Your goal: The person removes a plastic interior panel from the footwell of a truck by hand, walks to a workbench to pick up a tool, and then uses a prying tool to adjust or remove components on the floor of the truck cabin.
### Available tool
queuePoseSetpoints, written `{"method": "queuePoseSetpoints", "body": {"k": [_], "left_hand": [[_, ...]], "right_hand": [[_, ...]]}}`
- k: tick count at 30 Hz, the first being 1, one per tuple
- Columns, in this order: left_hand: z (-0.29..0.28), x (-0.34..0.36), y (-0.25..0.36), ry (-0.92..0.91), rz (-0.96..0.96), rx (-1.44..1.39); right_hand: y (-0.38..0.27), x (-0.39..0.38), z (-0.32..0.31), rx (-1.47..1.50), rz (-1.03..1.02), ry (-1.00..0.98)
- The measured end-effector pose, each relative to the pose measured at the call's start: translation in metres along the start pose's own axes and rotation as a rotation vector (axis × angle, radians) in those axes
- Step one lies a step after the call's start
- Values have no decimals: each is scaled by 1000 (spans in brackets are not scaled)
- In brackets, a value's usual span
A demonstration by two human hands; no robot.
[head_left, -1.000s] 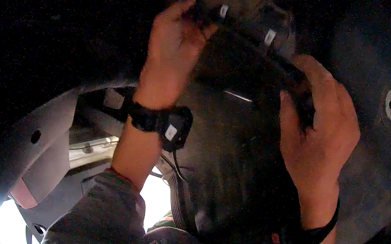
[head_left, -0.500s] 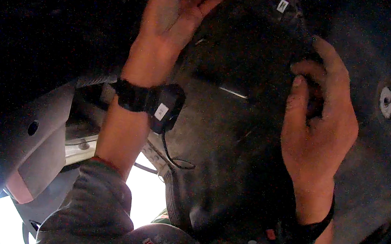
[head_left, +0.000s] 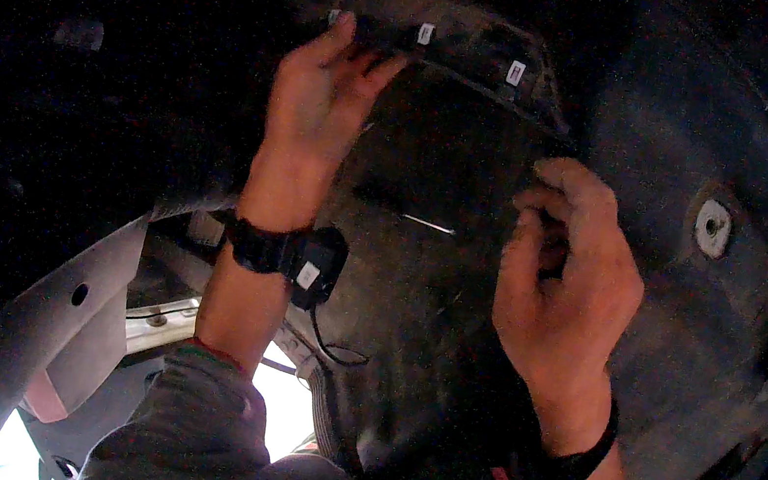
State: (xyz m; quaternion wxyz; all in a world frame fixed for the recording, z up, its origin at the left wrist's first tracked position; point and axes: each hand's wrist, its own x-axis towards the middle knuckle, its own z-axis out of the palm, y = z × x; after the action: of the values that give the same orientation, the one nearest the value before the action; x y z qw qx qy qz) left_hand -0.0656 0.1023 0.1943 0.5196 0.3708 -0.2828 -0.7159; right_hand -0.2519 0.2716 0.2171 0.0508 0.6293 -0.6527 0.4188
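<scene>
A dark, dusty liner panel (head_left: 417, 285) fills the middle of the view. Its upper edge carries small white clips (head_left: 425, 35). My left hand (head_left: 321, 97) reaches up and pinches that upper edge beside the leftmost clip, fingers pointing upward. My right hand (head_left: 562, 277) sits lower right, its fingers curled over a ridge or edge at the panel's right side. Each wrist wears a black strap, and the left strap holds a small black device (head_left: 316, 265) with a cable. The fingertips of my right hand are hidden in shadow.
A curved black arch wall (head_left: 739, 323) with a round white fastener (head_left: 712, 227) lies to the right. Grey bodywork (head_left: 43, 328) with holes is at lower left, next to a bright glare (head_left: 283, 414). The upper left is too dark to make out.
My left hand has slid left along the clipped edge. My right hand has let go of the edge's right end and now curls lower on the panel.
</scene>
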Motion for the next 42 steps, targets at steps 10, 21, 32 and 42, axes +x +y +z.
{"method": "queuePoseSetpoints", "body": {"k": [10,21,32,42], "left_hand": [[5,9,-7,36,44,20],[26,67,13,-10,134,256],[50,54,21,140,-2,279],[64,42,14,30,7,239]], "right_hand": [[3,5,-2,-29,-33,17],[0,2,3,-58,-62,47],[-4,-10,4,-69,-77,55],[-2,-23,-8,-104,-81,75]]}}
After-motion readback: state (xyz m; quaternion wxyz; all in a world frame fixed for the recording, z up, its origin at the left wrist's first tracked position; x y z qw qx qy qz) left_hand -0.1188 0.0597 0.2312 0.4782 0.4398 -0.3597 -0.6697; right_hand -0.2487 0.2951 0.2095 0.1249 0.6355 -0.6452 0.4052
